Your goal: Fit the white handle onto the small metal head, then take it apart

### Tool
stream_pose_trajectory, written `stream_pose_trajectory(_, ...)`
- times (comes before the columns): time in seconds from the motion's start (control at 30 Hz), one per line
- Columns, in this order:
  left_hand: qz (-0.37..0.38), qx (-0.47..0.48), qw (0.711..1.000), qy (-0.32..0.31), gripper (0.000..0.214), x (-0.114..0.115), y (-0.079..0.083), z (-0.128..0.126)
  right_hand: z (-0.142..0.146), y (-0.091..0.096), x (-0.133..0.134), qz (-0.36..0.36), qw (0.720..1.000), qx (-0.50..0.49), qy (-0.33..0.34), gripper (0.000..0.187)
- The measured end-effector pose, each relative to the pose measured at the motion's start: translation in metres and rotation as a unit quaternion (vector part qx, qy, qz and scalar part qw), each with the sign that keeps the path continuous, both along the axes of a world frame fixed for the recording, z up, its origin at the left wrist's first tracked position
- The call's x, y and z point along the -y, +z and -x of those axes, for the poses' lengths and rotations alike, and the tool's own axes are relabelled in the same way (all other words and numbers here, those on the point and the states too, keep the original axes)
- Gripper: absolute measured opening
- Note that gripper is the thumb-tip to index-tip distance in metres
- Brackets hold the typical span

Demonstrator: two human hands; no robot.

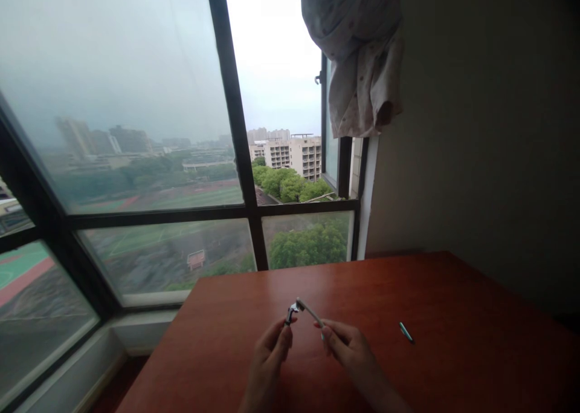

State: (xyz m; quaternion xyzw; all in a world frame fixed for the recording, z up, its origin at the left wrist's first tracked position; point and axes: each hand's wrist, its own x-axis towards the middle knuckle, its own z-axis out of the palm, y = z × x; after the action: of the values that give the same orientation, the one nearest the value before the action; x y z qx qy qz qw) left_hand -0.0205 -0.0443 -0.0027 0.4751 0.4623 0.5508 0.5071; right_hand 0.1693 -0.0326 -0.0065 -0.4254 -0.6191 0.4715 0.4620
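Both my hands are over the near part of a reddish-brown wooden table. My right hand pinches the lower end of a thin grey stick-like tool that slants up to the left. My left hand pinches a small dark and silver piece at the tool's upper tip. I cannot make out what the tool is. A small teal pen-like cap lies on the table to the right of my right hand.
A large window with dark frames fills the left and middle, looking out on buildings, trees and sports fields. A pale cloth hangs at the upper right by an open pane. A plain wall stands behind the table on the right.
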Motion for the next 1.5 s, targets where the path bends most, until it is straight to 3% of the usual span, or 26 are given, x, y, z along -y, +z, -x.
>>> stream_pose_trajectory(0.2,0.005,0.022,1.0,0.009,0.055,-0.001,-0.003,-0.004,0.003,-0.007,-0.001,-0.008,1.0,0.008,0.001,0.056)
stream_pose_trajectory(0.53,0.006,0.056,0.998,0.016,0.054,-0.004,-0.012,-0.003,0.01,-0.011,0.0,0.038,0.997,-0.057,0.03,0.059)
stream_pose_trajectory(0.77,0.006,0.039,0.999,-0.008,0.051,-0.004,-0.012,-0.007,0.008,-0.015,-0.003,0.042,0.997,-0.056,0.029,0.06)
stream_pose_trajectory(1.1,-0.01,-0.04,0.998,0.05,0.052,-0.001,0.003,0.001,-0.004,0.003,0.001,-0.056,0.995,0.076,-0.006,0.051)
stream_pose_trajectory(1.27,-0.047,-0.11,0.991,0.055,0.05,-0.003,0.002,0.005,-0.015,0.012,-0.001,-0.119,0.984,0.13,-0.029,0.042)
stream_pose_trajectory(1.5,-0.087,-0.157,0.982,0.053,0.041,-0.005,0.001,0.011,-0.021,0.018,0.001,-0.154,0.973,0.174,-0.019,0.032)
